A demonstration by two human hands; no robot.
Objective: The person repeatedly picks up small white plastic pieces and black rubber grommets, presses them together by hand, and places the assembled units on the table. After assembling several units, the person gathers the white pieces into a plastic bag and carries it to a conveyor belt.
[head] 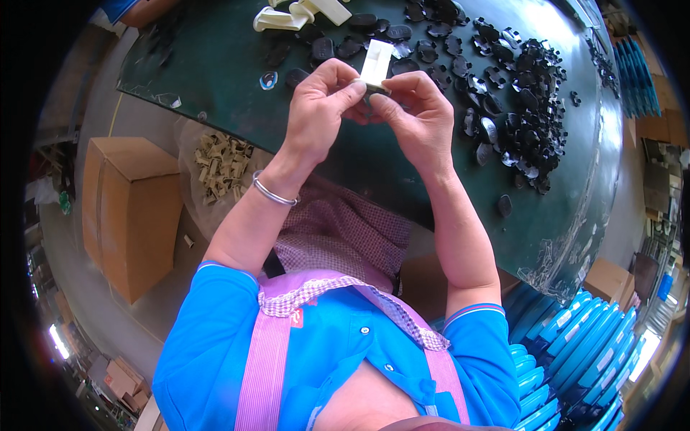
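Between my left hand (322, 102) and my right hand (418, 110) is a cream-white plastic part (377, 62), held up over the table. Its flanged lower end is pinched by the fingers and thumbs of both hands, and its hollow body points away from me. Part of the flange is hidden behind my fingertips. Just beyond my hands lie loose black oval plastic caps (323, 49), some with raised lettering. More cream-white plastic parts (285, 19) rest at the far side. An eye-shaped sticker or piece (268, 80) lies left of my left hand.
A dense pile of black clipped caps (533, 113) covers the right of the dark green table (372, 161). Below its left edge, a plastic bag (188, 140) holds cream parts, beside a cardboard box (132, 210). Blue plastic pieces (582, 345) are stacked lower right. Another person's arm (145, 12) shows top left.
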